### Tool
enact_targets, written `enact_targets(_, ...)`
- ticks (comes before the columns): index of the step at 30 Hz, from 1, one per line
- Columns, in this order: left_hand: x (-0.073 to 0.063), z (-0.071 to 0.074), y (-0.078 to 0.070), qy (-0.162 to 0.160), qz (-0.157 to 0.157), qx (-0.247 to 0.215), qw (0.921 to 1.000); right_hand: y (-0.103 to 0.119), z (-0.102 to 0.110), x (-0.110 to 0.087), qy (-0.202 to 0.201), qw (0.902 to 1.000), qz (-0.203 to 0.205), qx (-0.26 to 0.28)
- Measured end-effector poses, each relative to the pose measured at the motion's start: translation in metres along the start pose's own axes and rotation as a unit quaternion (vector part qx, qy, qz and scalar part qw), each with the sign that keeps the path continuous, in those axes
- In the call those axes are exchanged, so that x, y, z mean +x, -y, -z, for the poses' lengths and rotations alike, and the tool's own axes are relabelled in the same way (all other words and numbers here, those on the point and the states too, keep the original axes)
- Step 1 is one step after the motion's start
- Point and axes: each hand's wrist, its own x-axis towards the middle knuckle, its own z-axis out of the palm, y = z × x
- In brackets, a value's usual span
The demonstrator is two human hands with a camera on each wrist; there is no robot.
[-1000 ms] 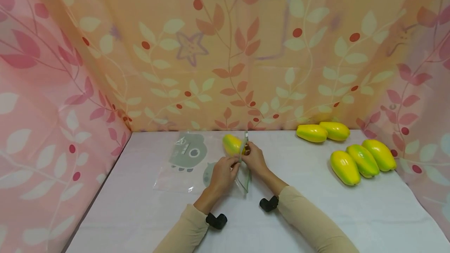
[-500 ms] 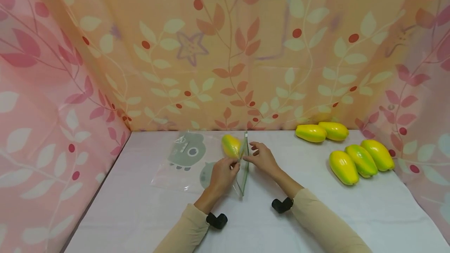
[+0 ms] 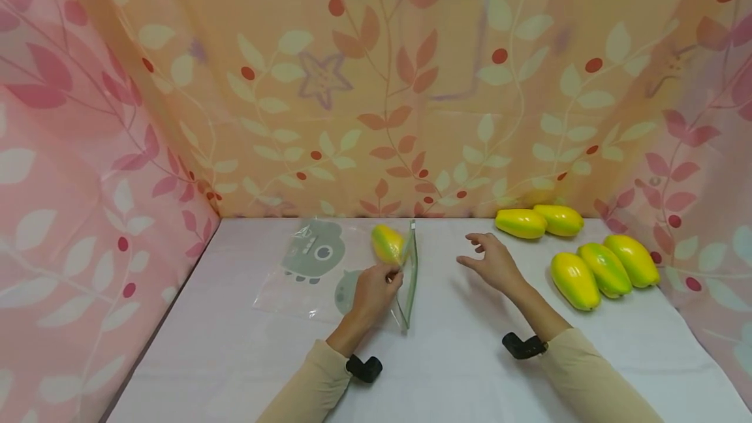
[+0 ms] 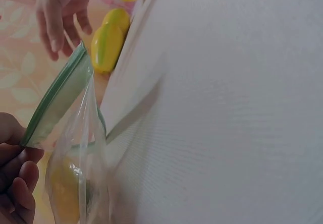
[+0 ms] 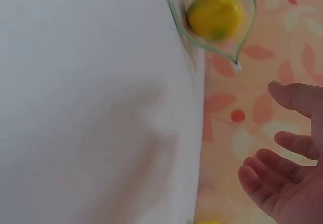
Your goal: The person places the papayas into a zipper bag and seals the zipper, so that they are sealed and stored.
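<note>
A clear zip bag (image 3: 267, 289) with grey animal prints and a green zip edge lies on the table, its mouth toward the right. Inside it, near the mouth, is one yellow-green papaya (image 3: 386, 242). My left hand (image 3: 374, 292) pinches the bag's green edge (image 4: 55, 90) between thumb and fingers, and the right wrist view shows the mouth spread apart around the papaya (image 5: 216, 14). Away to the right, my right hand (image 3: 492, 261) is raised over the table with loosely bent fingers and holds nothing. Its fingers (image 5: 298, 99) are spread apart.
At the right of the white table (image 3: 458, 377), three papayas (image 3: 576, 281) sit side by side. Two more papayas (image 3: 521, 223) touch each other by the back edge. Patterned cloth walls (image 3: 376, 83) stand behind and at both sides.
My right hand has let go of the bag's edge and moved right, toward the loose papayas. The left hand stays on the bag, and the papaya inside keeps its place.
</note>
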Motion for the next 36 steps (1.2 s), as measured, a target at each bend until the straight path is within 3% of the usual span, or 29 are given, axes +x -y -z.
enact_targets(10,-0.002,-0.001,0.002,0.005,-0.005,-0.013,0.9999,-0.033,0.062,-0.024,0.005,0.9971,-0.053,-0.055)
enact_targets(16,-0.002,0.001,0.001,0.004,0.000,-0.017,0.9999,-0.046,0.086,-0.038,-0.001,0.9932,-0.083,-0.082)
enact_targets(26,-0.002,0.003,0.000,0.007,0.005,-0.013,0.9999,-0.078,0.107,-0.058,-0.018,0.9796,-0.130,-0.152)
enact_targets(36,-0.001,0.003,-0.001,0.014,0.009,-0.021,0.9996,-0.099,0.105,-0.072,-0.013,0.9638,-0.182,-0.195)
